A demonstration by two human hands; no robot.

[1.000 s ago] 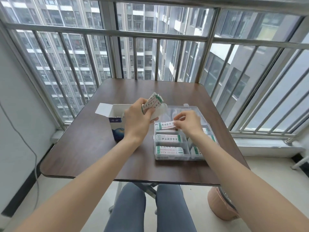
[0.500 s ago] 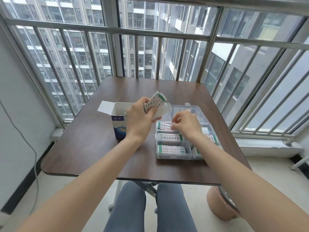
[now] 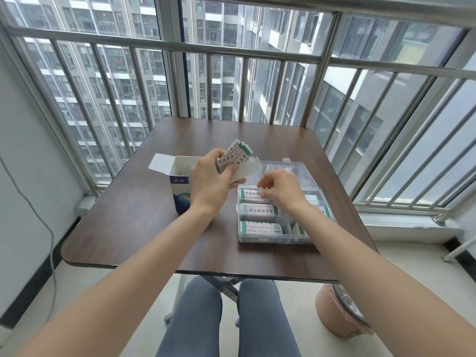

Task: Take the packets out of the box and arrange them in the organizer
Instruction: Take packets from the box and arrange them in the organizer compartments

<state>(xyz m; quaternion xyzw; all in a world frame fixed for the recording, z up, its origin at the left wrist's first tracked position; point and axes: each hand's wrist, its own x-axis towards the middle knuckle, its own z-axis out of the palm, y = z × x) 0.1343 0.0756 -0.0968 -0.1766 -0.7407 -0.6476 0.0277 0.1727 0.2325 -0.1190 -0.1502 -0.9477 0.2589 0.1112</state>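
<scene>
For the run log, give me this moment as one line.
left hand: holds packet stack | right hand: placing packet in organizer

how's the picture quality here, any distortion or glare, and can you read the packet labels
Head view: wide-angle lens bows the railing bars outward; soft even daylight, no harsh glare; packets in the left hand and organizer are sharp enough to show print, but too small to read.

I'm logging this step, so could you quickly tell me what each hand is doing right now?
Left hand: grips a stack of packets.
Right hand: fingers curled on a packet in the organizer.
</scene>
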